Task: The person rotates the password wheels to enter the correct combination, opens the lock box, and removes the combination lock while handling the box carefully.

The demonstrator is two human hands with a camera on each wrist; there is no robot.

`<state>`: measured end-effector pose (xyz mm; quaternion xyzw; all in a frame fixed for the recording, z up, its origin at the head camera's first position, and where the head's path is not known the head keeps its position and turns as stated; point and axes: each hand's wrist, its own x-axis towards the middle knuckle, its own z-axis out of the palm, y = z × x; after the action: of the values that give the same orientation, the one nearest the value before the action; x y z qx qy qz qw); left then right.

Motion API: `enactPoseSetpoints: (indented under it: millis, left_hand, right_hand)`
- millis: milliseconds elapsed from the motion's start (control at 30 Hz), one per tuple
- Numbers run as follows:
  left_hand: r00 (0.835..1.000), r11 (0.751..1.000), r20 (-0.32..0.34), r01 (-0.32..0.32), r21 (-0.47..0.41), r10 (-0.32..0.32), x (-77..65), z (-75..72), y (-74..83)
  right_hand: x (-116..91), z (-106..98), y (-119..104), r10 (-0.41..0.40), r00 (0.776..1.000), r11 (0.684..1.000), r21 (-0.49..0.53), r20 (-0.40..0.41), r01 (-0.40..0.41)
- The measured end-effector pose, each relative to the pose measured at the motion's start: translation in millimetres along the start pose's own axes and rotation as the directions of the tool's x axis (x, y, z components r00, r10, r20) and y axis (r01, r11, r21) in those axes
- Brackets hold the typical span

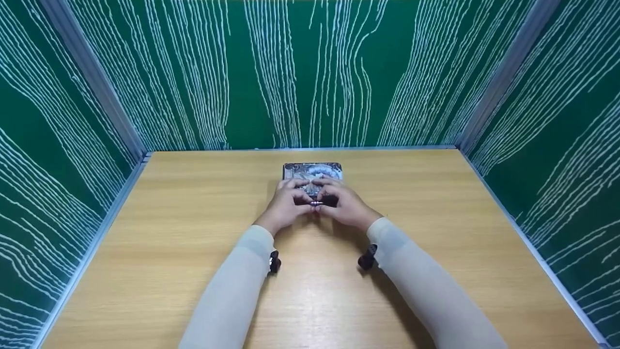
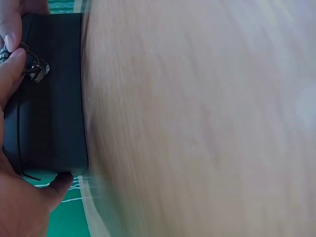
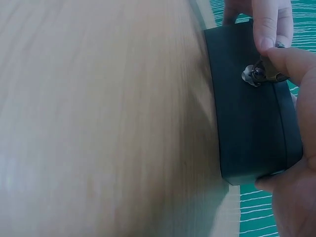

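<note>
A dark box (image 2: 54, 113) with a patterned lid (image 1: 312, 169) sits on the table. On its front face is a metal clasp (image 3: 251, 75), and through it runs the thin shackle (image 2: 30, 55) of a small barrel-shaped combination padlock (image 1: 316, 203). From the left, my left hand (image 1: 288, 206) pinches the padlock between thumb and index finger. My right hand (image 1: 341, 206) pinches it from the other side, the two thumbs nearly meeting. Remaining fingers of both hands rest along the box's sides and lid. Fingertips cover much of the padlock in the wrist views.
The wooden table (image 1: 193, 228) reaches back to a green wall (image 1: 329, 72) with white wavy lines. Similar panels rise at the left and right, framed by metal strips. A dark wrist camera (image 1: 274, 261) sits at the left cuff, another camera (image 1: 368, 258) at the right.
</note>
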<state>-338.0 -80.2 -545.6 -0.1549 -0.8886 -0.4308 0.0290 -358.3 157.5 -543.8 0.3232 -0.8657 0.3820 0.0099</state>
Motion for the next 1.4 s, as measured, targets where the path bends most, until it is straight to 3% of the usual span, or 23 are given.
enactPoseSetpoints:
  millis: [200, 867, 1400]
  left_hand:
    - [1.0, 1.0, 0.007, -0.014, -0.003, 0.014, -0.5, -0.8, 0.4]
    - [0.999, 1.0, 0.029, 0.028, 0.007, -0.029, -1.1, -2.0, 1.7]
    - [1.0, 1.0, 0.015, 0.009, 0.008, -0.009, -0.5, -0.8, 0.6]
  right_hand:
    - [0.4, -0.4, -1.0, -0.011, 1.0, 1.0, -0.005, -0.006, 0.011]
    - [-1.0, 0.5, -0.3, -0.021, 1.0, 1.0, -0.02, 0.0, 0.021]
    - [-0.8, 1.9, -2.0, -0.024, 1.0, 1.0, 0.017, -0.017, 0.024]
